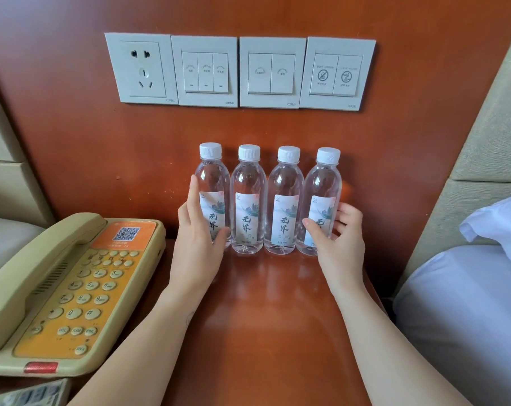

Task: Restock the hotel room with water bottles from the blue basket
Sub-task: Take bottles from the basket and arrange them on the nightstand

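Between the hands, in the head view, the task's things stand in a tight row at the back of the bench [263,317], close against the wall panel [72,142]. The left hand [200,230] holds the leftmost bottle [211,197], fingers laid up its outer side and thumb crossing the label in front. The right hand [336,238] grips the rightmost bottle [321,197] low down, thumb on the label, fingers curled round its far side. The second bottle [248,200] and third bottle [285,200] stand between them, touched by neither hand. The blue basket is not in view.

The likely trouble is a squeeze from both ends. The bench top is glossy lacquered wood, and I judge that the bases would slide on it. Pushed inward, a middle bottle could pop forward out of line or tip. A jerk on letting go might rock an end bottle.

The bottles are clear thin plastic, waisted near the shoulder, with ribbed white caps and smooth paper labels. Outside the left hand lies a beige and orange telephone [72,288] of matt plastic. Outside the right hand is the bed [468,303] in soft white linen. Beyond the fingertips, high on the wall, are flat brushed switch plates [239,71].
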`<state>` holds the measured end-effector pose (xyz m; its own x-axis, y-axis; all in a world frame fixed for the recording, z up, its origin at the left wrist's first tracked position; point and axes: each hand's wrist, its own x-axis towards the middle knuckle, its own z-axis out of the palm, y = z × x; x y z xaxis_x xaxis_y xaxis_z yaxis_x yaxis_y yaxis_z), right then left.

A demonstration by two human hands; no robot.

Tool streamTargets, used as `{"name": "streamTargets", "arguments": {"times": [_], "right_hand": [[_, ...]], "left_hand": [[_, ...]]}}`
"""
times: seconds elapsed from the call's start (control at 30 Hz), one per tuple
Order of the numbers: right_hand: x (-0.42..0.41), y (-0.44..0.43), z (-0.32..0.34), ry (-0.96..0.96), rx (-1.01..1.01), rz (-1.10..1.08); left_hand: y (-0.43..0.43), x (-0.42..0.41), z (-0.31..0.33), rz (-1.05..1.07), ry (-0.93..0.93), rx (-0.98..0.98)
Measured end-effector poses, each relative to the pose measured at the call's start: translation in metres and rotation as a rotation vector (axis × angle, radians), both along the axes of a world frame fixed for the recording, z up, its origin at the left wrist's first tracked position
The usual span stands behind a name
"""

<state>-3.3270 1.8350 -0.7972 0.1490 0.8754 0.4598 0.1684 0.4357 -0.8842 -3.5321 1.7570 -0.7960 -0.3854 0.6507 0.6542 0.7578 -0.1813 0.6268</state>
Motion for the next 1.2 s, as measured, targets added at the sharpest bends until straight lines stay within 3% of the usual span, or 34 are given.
{"name": "streamTargets", "arguments": {"times": [0.47, 0.63, 0.77, 1.03, 1.2], "right_hand": [[0.000, -0.009, 0.005, -0.083, -0.040, -0.004], [0.000, -0.032, 0.018, -0.080, 0.197, -0.231], [0.007, -0.063, 0.041, -0.122, 0.237, -0.195], [0.046, -0.097, 0.246, -0.430, -0.066, 0.148], [0.088, -0.122, 0.394, -0.622, -0.314, 0.196]], "left_hand": [[-0.004, 0.005, 0.000, 0.126, 0.178, 0.031], [-0.026, 0.021, 0.010, 0.180, 0.196, 0.168], [-0.049, 0.044, 0.035, 0.108, 0.270, 0.183], [-0.077, 0.085, 0.254, -0.124, 0.214, 0.027], [-0.089, 0.127, 0.410, -0.309, 0.337, -0.337]]}}
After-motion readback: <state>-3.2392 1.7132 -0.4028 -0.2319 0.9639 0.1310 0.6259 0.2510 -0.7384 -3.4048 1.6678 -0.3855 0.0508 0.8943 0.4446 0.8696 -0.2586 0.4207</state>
